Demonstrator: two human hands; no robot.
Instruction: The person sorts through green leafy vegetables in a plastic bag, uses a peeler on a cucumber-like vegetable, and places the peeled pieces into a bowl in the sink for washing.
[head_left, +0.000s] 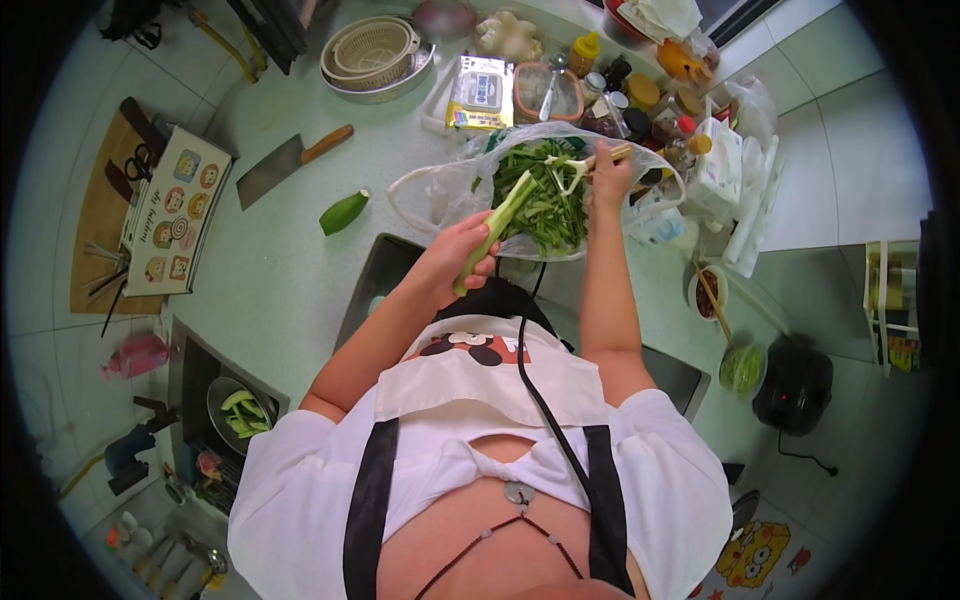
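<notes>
Two bare hands work above a clear plastic bag (440, 190) that lies open on the pale green counter (290, 270). The left hand (462, 250) is closed around the lower end of a long pale green vegetable stalk (497, 225), fingers wrapped over it; the stalk rises from the fist toward one o'clock and its top end hangs over the bag. The right hand (607, 178) is closed on the wooden handle of a peeler (580, 168), whose pale head points to nine o'clock and sits against the upper end of the stalk. So the stalk runs between the hands, gripped by the left at its base and met by the peeler at its tip.

Directly beneath, dark green peelings (550, 210) are heaped inside the bag.

At nine o'clock from the left hand lies a cut green stub (343, 212), and farther out at ten o'clock a cleaver (285, 165) with a wooden handle. At twelve o'clock from the bag stand jars and bottles (640, 105), with a woven colander (372, 52) at eleven o'clock. Far out at eight o'clock, a metal bowl (238, 410) of green pieces sits in the sink.
</notes>
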